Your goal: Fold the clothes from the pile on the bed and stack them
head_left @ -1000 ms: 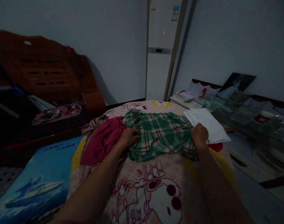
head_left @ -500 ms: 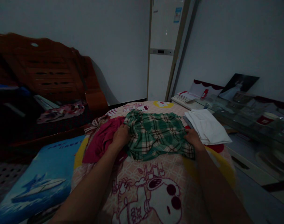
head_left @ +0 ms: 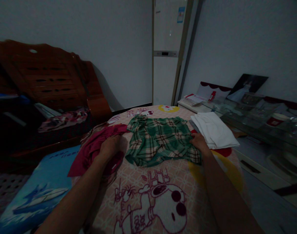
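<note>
A green plaid shirt [head_left: 160,138] lies spread and wrinkled on a cartoon-print cloth [head_left: 136,178]. At its right edge my right hand [head_left: 198,142] is closed on the fabric. My left hand [head_left: 110,148] is on a crumpled magenta garment [head_left: 90,149] to the left, its fingers closed on the cloth and partly hidden by dim light. Between the left hand and the plaid shirt a strip of the printed cloth shows. Just beyond the right hand lies a folded white garment [head_left: 214,130].
A glass-topped cabinet [head_left: 251,120] with a paper cup [head_left: 276,120] and a leaning photo [head_left: 248,87] runs along the right. On the left are a wooden bench [head_left: 46,78] and a blue printed box [head_left: 43,185]. A tall white air conditioner [head_left: 165,78] stands behind.
My left hand has moved left from the plaid shirt's edge, and the magenta garment has shifted left with it, away from the shirt. The right hand stays at the shirt's right edge.
</note>
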`<state>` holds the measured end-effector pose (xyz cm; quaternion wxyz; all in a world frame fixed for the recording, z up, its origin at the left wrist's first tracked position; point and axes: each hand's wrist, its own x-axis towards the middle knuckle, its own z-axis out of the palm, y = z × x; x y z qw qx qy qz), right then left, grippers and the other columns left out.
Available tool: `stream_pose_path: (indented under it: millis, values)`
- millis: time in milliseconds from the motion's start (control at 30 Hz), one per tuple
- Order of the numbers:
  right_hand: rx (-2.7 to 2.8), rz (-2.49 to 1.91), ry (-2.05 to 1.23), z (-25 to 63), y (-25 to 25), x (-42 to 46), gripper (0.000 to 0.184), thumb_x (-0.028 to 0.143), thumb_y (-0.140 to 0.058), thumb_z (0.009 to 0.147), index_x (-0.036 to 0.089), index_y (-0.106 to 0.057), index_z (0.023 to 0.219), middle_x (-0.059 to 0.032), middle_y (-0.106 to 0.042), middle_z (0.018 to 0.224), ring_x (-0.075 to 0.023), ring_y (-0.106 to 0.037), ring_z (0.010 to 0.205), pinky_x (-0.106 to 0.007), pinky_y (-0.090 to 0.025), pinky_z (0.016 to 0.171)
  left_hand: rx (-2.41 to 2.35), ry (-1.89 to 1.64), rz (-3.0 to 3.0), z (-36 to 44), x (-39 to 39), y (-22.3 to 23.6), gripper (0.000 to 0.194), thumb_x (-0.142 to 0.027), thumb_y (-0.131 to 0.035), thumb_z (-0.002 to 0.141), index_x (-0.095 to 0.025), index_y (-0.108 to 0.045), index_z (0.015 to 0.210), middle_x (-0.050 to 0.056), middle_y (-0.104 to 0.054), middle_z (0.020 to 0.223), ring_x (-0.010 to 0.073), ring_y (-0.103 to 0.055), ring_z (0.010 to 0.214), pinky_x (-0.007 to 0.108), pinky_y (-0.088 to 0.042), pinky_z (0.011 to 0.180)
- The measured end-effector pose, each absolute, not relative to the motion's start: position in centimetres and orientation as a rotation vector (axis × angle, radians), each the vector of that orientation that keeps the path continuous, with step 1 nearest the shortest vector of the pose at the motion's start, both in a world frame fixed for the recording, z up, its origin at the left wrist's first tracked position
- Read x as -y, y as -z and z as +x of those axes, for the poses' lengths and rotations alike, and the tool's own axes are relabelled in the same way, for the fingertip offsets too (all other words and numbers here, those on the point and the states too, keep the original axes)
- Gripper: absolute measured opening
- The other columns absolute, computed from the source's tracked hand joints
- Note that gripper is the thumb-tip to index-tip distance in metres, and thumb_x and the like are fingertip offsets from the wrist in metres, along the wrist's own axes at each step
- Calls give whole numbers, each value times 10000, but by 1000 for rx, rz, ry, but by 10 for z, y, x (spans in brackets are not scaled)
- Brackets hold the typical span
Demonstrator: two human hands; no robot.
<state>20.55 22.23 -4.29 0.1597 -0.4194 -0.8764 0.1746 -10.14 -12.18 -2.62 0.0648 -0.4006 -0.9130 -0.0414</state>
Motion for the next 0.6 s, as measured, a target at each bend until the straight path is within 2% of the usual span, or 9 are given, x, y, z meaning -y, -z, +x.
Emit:
stream_pose_path:
  millis: [100, 233, 367, 500, 600]
  values:
    - [2515, -1209, -522, 205, 40, -221, 250, 85, -596, 656, 159, -760, 829, -82, -721, 797, -212, -663, 785, -266, -476, 690, 2758, 211, -1224, -103, 117, 21, 317, -182, -480, 810, -122, -701, 1028, 193, -724, 1057, 297, -693, 969, 335, -516, 825]
    - [2555, -1077, -694, 210, 33, -222, 203, 148, -683, 646, 161, -749, 838, -72, -735, 819, -223, -662, 806, -302, -497, 744, 2716, 603, -1543, -89, 89, 7, 196, -249, -593, 715, -208, -739, 839, 78, -751, 839, 227, -687, 794, 262, -494, 709]
    - [2526, -905, -1023, 220, 31, -225, 419, 168, -756, 559, 171, -741, 978, -30, -746, 843, -219, -668, 794, -305, -513, 722, 2644, 1119, -1886, -71, 69, 12, 191, -369, -633, 704, -208, -733, 728, 11, -690, 645, 173, -617, 637, 226, -435, 591]
    - [2396, -1062, -989, 221, 37, -230, 463, 116, -699, 541, 168, -748, 998, -6, -722, 750, -204, -659, 724, -298, -516, 674, 2687, 1381, -1822, -65, 74, 27, 232, -418, -675, 693, -195, -719, 742, 6, -678, 675, 164, -602, 657, 223, -440, 612]
    - [2358, -1122, -933, 218, 41, -232, 407, 114, -681, 559, 166, -763, 954, -28, -723, 759, -215, -662, 735, -316, -523, 689, 2714, 1405, -2058, -66, 83, 26, 344, -432, -736, 667, -189, -725, 911, 20, -701, 830, 183, -629, 765, 240, -475, 686]
